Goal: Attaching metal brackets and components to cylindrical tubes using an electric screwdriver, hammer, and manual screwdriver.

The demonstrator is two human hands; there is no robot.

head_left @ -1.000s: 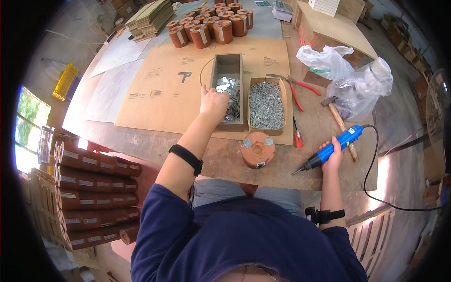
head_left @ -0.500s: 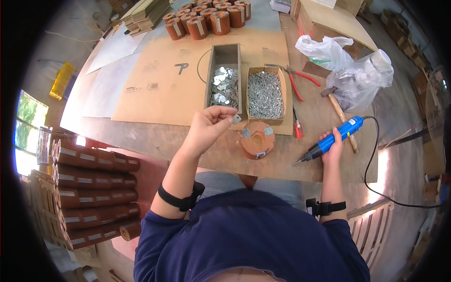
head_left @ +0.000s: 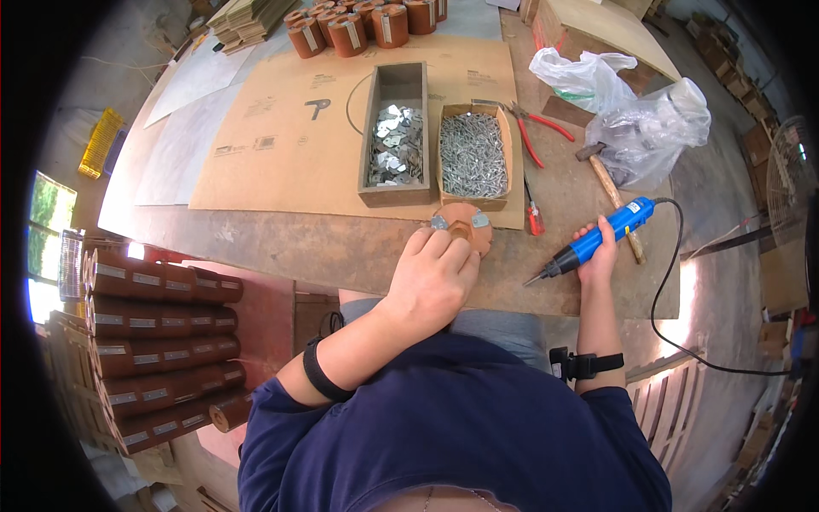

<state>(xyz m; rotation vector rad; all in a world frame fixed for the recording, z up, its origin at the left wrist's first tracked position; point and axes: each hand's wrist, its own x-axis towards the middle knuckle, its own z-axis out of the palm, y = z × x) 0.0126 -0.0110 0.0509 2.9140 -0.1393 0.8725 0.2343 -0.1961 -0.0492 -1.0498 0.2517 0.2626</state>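
A round reddish-brown block [head_left: 473, 235] with a central hole stands near the table's front edge, and two small metal plates show on its top. My left hand [head_left: 435, 273] is bent over its near side, fingers curled together and pointing down. Its fingertips, with the small metal plate pinched there a moment earlier, are hidden behind the knuckles. In my right hand [head_left: 599, 256] is a blue corded electric screwdriver [head_left: 601, 241], its black nose and bit angled down to the left over the table, apart from the block.
Beyond the block stand a long box [head_left: 367, 171] of metal plates and a carton [head_left: 473, 158] of screws. To the right lie red-handled pliers [head_left: 533, 136], a screwdriver [head_left: 535, 220], a hammer [head_left: 607, 179] and plastic bags [head_left: 653, 128]. Several brown cylinders [head_left: 345, 34] stand at the back.
My left hand has come down and right, from in front of the long box to the block's near side, carrying the small metal plate. My right hand keeps the electric screwdriver almost still.
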